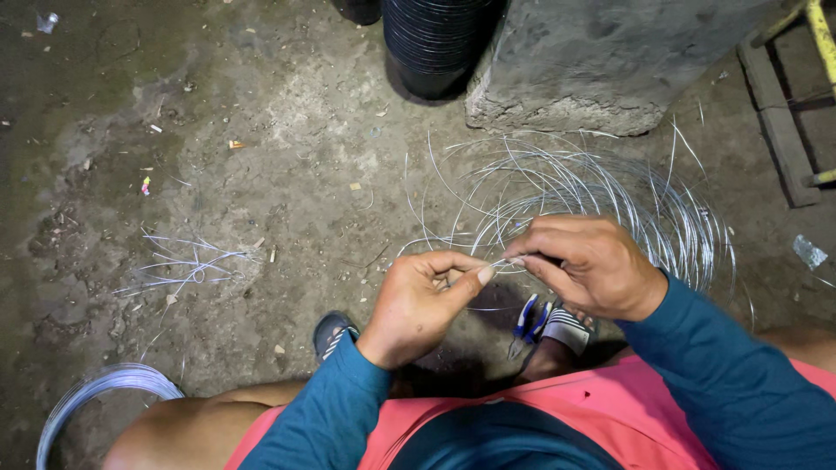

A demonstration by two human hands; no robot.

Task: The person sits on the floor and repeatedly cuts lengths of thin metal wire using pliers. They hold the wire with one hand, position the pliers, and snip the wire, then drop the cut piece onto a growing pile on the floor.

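Head view, looking down past a pink garment and blue sleeves: nearest, at the lower left, a tight coil of wire (96, 396) lies on the dirt floor (287, 174). Between the person's feet, a pair of blue-handled pliers (528, 320) rests on the ground, just below the hands and touched by neither.

Above that, the two hands meet. The left hand (418, 305) is curled, thumb and forefinger pinched on a short stretch of thin silver wire (502, 261). The right hand (585, 265) closes on the same strand from the other side, its fingertips almost touching the left thumb. So both grips are clenched on the one wire, and the held piece runs roughly left to right between them, nearly level, with very little of it showing in the gap. Which way it carries on past the right hand is hidden by the fingers, though it seems to lead toward the loose coil behind.

That loose wire coil (601, 196) sprawls farther off and to the right, just behind the right hand, which is the nearer to it. To the far left, well apart, lie short cut wire pieces (187, 265). Farthest, a rough concrete block (592, 65) stands beside a stack of black buckets (435, 43).
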